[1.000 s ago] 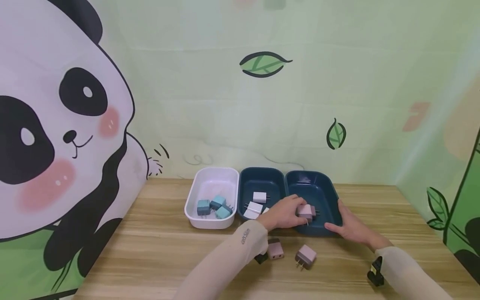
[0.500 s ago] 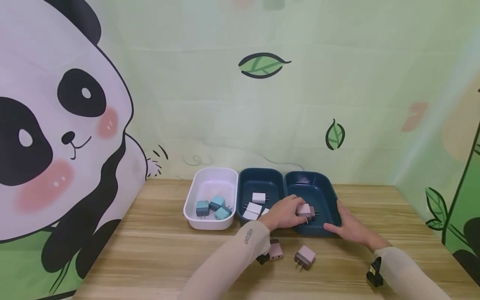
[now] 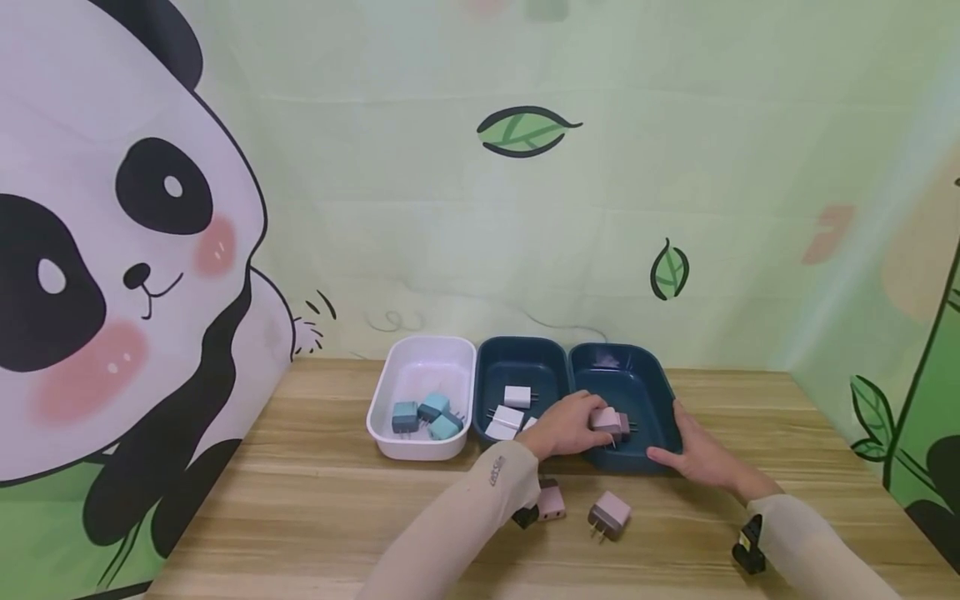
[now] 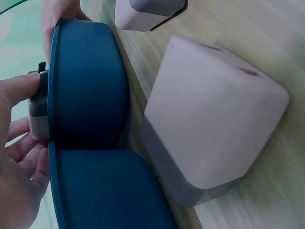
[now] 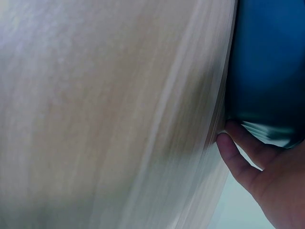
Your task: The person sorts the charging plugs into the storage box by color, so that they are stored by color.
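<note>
My left hand (image 3: 567,423) grips a pink-and-mauve plug charger (image 3: 606,419) low over the front part of the right blue tray (image 3: 617,377). In the left wrist view the thumb presses the charger's (image 4: 39,107) dark half and the other fingers lie below it, beside the tray rim. Whether another charger lies under it I cannot tell. My right hand (image 3: 701,450) holds the same tray at its front right corner, thumb at the front rim and fingers along the outer side. Two more pink chargers, one near the left wrist (image 3: 552,502) and one with prongs showing (image 3: 611,513), lie on the table.
Left of that tray, touching it, stands another blue tray (image 3: 522,350) with several white chargers (image 3: 507,418). A white tray (image 3: 423,447) with several teal chargers (image 3: 435,407) stands leftmost. Behind the wooden table (image 3: 300,500) hangs a printed backdrop (image 3: 420,208).
</note>
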A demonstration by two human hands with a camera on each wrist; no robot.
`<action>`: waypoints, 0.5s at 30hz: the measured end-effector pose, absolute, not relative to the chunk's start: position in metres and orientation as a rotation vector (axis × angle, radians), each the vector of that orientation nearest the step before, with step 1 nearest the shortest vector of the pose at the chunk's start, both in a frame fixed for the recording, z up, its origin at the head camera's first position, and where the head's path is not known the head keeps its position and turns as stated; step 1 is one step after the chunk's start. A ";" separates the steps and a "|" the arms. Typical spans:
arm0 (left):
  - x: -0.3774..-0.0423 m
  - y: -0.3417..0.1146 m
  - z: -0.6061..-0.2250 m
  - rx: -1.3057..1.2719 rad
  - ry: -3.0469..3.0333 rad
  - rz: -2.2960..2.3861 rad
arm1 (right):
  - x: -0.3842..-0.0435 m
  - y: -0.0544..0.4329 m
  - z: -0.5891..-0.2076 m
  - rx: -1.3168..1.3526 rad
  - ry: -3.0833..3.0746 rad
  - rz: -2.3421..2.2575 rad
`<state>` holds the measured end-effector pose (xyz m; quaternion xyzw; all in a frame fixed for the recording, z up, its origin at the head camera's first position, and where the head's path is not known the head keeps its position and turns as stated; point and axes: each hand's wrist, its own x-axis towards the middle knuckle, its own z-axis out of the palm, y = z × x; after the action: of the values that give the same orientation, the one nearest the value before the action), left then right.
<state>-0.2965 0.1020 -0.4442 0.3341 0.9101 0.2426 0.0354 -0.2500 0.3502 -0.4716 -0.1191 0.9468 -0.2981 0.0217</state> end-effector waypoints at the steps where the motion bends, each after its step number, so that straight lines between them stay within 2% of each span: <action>1: -0.297 0.102 -0.445 1.021 2.789 0.761 | -0.250 0.350 -0.472 -0.367 2.934 -0.922; 15: -0.301 0.100 -0.450 1.059 2.744 0.828 | -0.251 0.350 -0.472 -0.370 2.939 -0.924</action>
<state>-0.3011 0.1004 -0.4495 0.3463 0.8972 0.2707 0.0429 -0.2510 0.3501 -0.4720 -0.1191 0.9470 -0.2976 0.0192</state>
